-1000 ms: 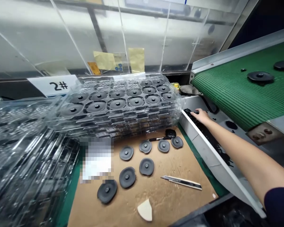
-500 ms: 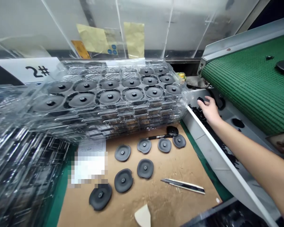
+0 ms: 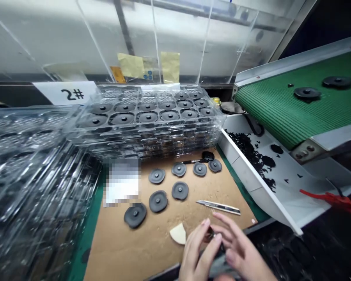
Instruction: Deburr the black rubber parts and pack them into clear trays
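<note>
Both my hands meet at the bottom of the view, over the front edge of the brown board (image 3: 163,249). My left hand (image 3: 195,253) and my right hand (image 3: 240,251) close their fingertips on a small dark part (image 3: 212,236) between them; most of it is hidden. Several black rubber discs (image 3: 158,201) lie loose on the board. A stack of clear blister trays (image 3: 152,117) holds more discs in its top tray. A utility knife (image 3: 219,207) lies just beyond my fingers.
A green conveyor belt (image 3: 295,113) on the right carries black discs (image 3: 307,93). Below it a white chute (image 3: 269,175) holds black scraps. Loose clear trays (image 3: 32,187) pile up at left. A pale wedge-shaped piece (image 3: 178,233) lies near my left hand. Red cutters (image 3: 336,199) rest at right.
My right hand has pulled back from the chute under the conveyor to the near edge of the board. My left hand has come into view and joined it on a small part.
</note>
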{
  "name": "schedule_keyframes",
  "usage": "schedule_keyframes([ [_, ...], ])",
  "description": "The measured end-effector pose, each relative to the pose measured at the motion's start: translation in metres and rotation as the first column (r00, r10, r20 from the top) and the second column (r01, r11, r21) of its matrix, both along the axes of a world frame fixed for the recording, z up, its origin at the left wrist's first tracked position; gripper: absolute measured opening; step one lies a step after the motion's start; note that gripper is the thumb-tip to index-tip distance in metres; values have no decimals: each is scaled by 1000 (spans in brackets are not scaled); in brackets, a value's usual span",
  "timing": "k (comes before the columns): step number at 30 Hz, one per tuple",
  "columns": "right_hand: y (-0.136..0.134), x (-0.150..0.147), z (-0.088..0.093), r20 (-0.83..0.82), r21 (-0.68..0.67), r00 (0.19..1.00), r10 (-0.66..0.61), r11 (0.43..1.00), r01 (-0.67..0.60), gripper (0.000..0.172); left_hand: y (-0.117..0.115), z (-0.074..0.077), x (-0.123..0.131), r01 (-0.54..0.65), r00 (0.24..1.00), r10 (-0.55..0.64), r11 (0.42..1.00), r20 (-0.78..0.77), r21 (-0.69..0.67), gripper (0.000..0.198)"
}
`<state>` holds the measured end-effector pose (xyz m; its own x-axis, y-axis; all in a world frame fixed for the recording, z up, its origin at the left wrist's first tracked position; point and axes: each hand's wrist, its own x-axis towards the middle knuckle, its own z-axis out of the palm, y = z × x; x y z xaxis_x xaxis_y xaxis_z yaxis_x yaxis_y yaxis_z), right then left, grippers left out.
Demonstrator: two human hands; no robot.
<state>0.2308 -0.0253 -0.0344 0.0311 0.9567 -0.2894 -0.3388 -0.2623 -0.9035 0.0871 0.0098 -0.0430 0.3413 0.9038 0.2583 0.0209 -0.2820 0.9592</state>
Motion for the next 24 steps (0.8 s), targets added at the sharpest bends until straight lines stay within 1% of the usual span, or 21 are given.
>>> schedule_keyframes([
  [2, -9, -31, -11, -62, 3, 998, -12, 1000, 12, 73, -10, 2, -6, -64, 997, 66, 997, -46, 50, 42],
  [3, -11, -43, -12, -59, 13, 998, -11, 1000, 12, 71, -14, 4, -12, -100, 993, 103, 993, -55, 59, 41],
  [5, -14, -58, -9, -2, 58, 999, 38, 998, -37, 71, -22, 6, -29, -147, 988, 148, 989, -39, 19, 38],
  [6, -13, -61, -6, 50, 86, 994, 100, 991, -104, 74, -26, 7, -40, -156, 988, 155, 987, -21, -27, 37],
  [7, -11, -61, -3, 116, 110, 975, 188, 973, -201, 76, -29, 7, -50, -159, 987, 160, 983, 4, -95, 37],
  [8, -8, -59, -2, 198, 119, 941, 276, 946, -302, 76, -32, 8, -61, -152, 986, 162, 969, 37, -192, 39],
  [9, -3, -56, -2, 314, 104, 891, 328, 921, -376, 72, -35, 8, -70, -138, 981, 173, 940, 85, -313, 42],
  [10, 4, -52, -4, 447, 70, 829, 337, 910, -408, 67, -37, 9, -79, -108, 968, 196, 888, 155, -447, 46],
  [11, 11, -48, -9, 575, 30, 758, 309, 917, -397, 61, -39, 9, -87, -56, 941, 236, 815, 242, -577, 50],
  [12, 18, -46, -15, 687, -1, 680, 258, 935, -354, 56, -40, 9, -94, 16, 896, 291, 733, 335, -680, 53],
  [13, 23, -45, -24, 764, -15, 611, 206, 953, -302, 51, -42, 10, -100, 94, 836, 354, 660, 419, -746, 54],
  [14, 27, -48, -34, 814, -20, 556, 169, 964, -264, 45, -43, 11, -105, 161, 772, 413, 608, 483, -778, 55],
  [15, 29, -52, -44, 836, -17, 527, 154, 967, -255, 41, -45, 12, -110, 209, 714, 460, 578, 527, -789, 55],
  [16, 28, -58, -54, 841, -10, 518, 156, 962, -273, 36, -46, 12, -115, 240, 672, 490, 564, 555, -790, 55],
  [18, 21, -71, -69, 848, 14, 503, 166, 943, -334, 26, -50, 14, -122, 255, 626, 524, 563, 578, -786, 57],
  [20, 12, -81, -75, 848, 45, 500, 175, 917, -397, 21, -53, 16, -128, 251, 604, 537, 572, 588, -781, 60],
  [22, 9, -86, -68, 846, 68, 500, 183, 894, -443, 20, -54, 17, -133, 253, 596, 537, 580, 597, -774, 61],
  [24, 13, -87, -48, 844, 77, 502, 188, 884, -461, 19, -53, 17, -137, 265, 603, 521, 584, 604, -768, 62],
])
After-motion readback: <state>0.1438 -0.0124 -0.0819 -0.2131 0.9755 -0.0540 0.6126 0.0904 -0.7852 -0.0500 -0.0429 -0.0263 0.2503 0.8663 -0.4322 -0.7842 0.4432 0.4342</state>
